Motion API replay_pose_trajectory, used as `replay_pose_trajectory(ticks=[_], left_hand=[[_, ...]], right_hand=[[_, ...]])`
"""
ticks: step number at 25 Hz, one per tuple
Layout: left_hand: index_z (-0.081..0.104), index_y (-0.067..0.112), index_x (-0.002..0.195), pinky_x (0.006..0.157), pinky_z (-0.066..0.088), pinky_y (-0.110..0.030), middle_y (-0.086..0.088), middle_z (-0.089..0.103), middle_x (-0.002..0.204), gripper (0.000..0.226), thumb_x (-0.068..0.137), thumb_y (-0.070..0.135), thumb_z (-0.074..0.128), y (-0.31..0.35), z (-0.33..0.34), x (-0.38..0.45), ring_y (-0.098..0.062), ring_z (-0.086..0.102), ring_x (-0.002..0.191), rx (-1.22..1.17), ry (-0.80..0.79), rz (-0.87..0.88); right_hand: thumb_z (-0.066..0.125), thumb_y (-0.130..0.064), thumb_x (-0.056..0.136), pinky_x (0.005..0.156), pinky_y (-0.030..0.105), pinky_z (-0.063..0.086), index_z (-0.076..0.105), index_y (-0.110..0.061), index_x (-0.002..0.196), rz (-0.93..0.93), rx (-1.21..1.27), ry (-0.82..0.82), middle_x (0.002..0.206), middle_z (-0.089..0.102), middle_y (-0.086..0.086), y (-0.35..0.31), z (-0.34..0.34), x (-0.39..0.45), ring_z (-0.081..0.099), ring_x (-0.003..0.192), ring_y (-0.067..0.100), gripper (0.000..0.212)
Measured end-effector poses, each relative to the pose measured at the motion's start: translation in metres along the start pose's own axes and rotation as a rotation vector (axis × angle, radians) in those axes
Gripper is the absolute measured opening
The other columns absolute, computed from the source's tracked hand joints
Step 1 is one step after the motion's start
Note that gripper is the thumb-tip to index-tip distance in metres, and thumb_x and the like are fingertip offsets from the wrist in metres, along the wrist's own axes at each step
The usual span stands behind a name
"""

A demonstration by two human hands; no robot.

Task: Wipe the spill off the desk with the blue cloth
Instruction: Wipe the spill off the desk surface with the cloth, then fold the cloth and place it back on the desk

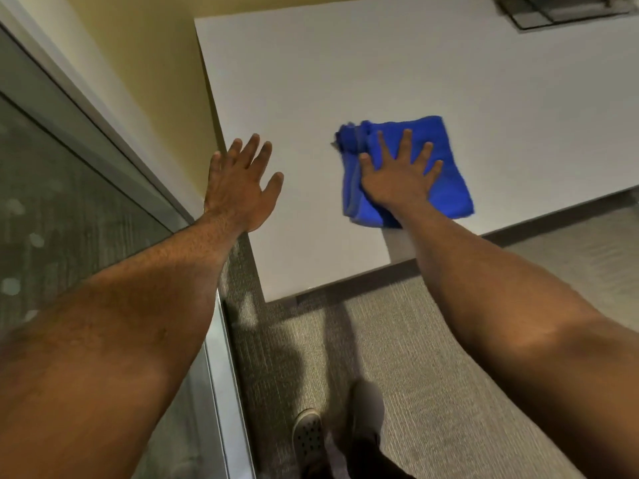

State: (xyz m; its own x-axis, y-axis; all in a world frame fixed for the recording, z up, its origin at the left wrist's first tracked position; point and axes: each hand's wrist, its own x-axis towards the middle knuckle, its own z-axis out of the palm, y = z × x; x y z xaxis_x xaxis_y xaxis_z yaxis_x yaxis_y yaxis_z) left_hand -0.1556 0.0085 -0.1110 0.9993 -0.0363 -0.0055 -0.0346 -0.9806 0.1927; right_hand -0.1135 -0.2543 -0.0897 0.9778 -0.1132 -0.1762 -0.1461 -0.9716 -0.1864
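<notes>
A folded blue cloth lies on the white desk near its front edge. My right hand presses flat on the cloth, fingers spread. My left hand rests flat near the desk's left edge, fingers apart, holding nothing. Behind the cloth's near edge the desk surface looks slightly shiny; no clear spill shows elsewhere.
A yellow wall runs along the desk's left side, with a glass panel and metal frame nearer me. A dark flat object sits at the desk's far right. Grey carpet and my shoes are below.
</notes>
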Motion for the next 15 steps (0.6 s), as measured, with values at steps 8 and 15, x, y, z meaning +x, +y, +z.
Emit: replay_pose_trajectory(ticks=[8,15], left_hand=[[0.004,0.024,0.155,0.120,0.001,-0.044,-0.007,-0.008,0.163,0.067,0.098,0.057,0.014,0.002,-0.005,-0.004,-0.026,-0.001,0.150,0.018,-0.042,-0.028],[-0.005,0.020,0.154,0.121,0.001,-0.039,-0.006,-0.013,0.162,0.066,0.099,0.053,0.007,0.011,-0.012,0.000,-0.023,-0.006,0.150,0.093,-0.123,-0.081]], right_hand=[[0.010,-0.072,0.089,0.116,0.059,0.004,0.006,-0.049,0.145,-0.597,-0.195,-0.002,0.161,0.013,0.000,0.029,0.025,-0.114,0.006,0.147,0.035,0.060],[0.008,-0.076,0.084,0.114,0.063,-0.004,-0.003,-0.049,0.145,-0.118,-0.061,-0.002,0.162,-0.004,0.002,0.019,-0.001,0.029,-0.007,0.146,0.040,0.069]])
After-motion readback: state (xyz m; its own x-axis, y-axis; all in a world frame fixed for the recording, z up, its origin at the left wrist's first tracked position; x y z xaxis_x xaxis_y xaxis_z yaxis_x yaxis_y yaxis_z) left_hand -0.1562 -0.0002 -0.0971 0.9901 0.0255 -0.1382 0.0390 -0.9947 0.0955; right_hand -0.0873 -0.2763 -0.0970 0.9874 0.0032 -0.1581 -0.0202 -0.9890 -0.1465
